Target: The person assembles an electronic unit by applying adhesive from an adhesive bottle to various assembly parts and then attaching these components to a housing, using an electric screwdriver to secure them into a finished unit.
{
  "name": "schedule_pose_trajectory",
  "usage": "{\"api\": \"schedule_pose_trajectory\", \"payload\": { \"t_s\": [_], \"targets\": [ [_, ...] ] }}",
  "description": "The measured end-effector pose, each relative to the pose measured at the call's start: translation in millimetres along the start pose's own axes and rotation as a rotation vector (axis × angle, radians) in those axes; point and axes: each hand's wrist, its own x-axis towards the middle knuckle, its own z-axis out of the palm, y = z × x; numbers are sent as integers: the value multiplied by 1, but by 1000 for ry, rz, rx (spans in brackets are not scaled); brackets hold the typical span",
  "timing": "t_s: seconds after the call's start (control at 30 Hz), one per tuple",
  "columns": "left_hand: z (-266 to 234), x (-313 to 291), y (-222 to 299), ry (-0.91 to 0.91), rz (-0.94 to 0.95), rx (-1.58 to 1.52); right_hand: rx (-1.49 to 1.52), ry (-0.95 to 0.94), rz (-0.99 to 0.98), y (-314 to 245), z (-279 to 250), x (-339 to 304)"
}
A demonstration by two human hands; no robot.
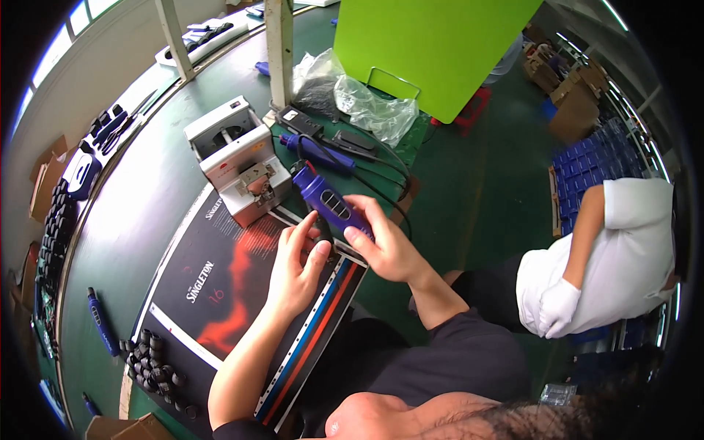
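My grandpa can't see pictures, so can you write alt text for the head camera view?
A person's right-hand grip holds a blue handheld device, the left-hand grip close beside it, at a green workbench. A white machine stands just ahead, and small black round parts lie heaped at lower left. Another person in a white shirt is at right.

Lime-green panel [433, 55], crumpled clear plastic bag [381, 114], white-shirted co-worker [627, 257], stacked blue crates [598, 163]

The tool [327, 198] is smooth, faintly glossy plastic. From it: at ten o'clock, a machine [233, 170] with smooth casing and bare metal; at one, a crinkled, glossy plastic bag [387, 117]; at eight, dull plastic caps [150, 367]. Table [125, 253]: smooth, shiny.
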Motion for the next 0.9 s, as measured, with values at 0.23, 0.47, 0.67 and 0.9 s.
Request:
{"api": "schedule_pose_trajectory", "payload": {
  "t_s": [0.23, 0.47, 0.67, 0.9],
  "targets": [
    [-48, -29, 9, 150, -299, -172, -480, 152, -258, 11, 26, 47],
    [-86, -51, 3, 190, -99, 667, -656, 147, 14, 56, 39, 114],
    [-98, -67, -20, 193, 39, 952, 556, -78, 69, 38, -2, 90],
    [-93, -72, -21, 135, 145, 954, 1118, -142, -382, -24, -7, 99]
  ]
}}
